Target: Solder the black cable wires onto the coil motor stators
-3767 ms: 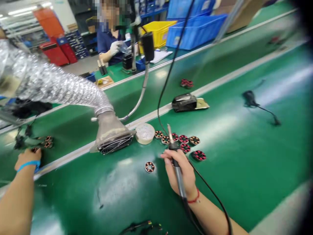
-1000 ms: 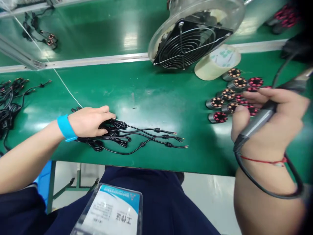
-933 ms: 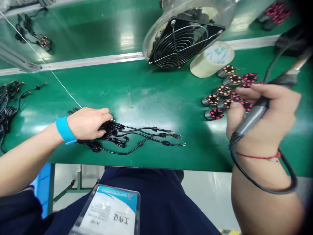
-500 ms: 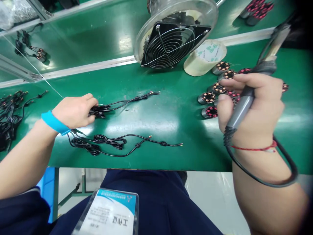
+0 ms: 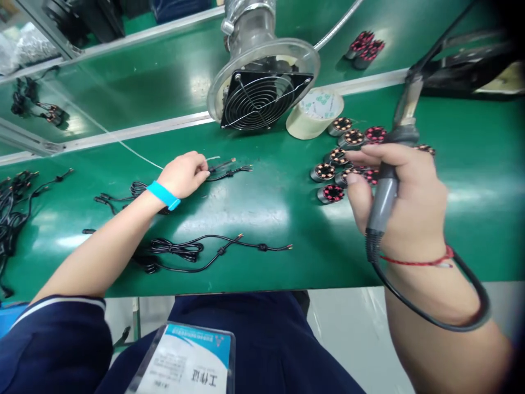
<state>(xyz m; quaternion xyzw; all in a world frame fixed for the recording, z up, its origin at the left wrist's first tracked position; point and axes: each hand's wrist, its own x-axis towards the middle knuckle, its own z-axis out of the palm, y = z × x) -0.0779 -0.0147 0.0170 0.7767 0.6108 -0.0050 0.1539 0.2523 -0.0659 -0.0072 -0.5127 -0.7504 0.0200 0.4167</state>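
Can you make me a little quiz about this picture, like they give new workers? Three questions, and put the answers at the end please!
1. True or false: the right hand is empty.
2. What colour is the wristband next to the left hand? A: red. B: blue. C: yellow.
3. Fill in the missing word: the left hand is at some black ____ on the green table.

Key:
1. False. It holds a corded tool with a grey handle.
2. B.
3. Cables.
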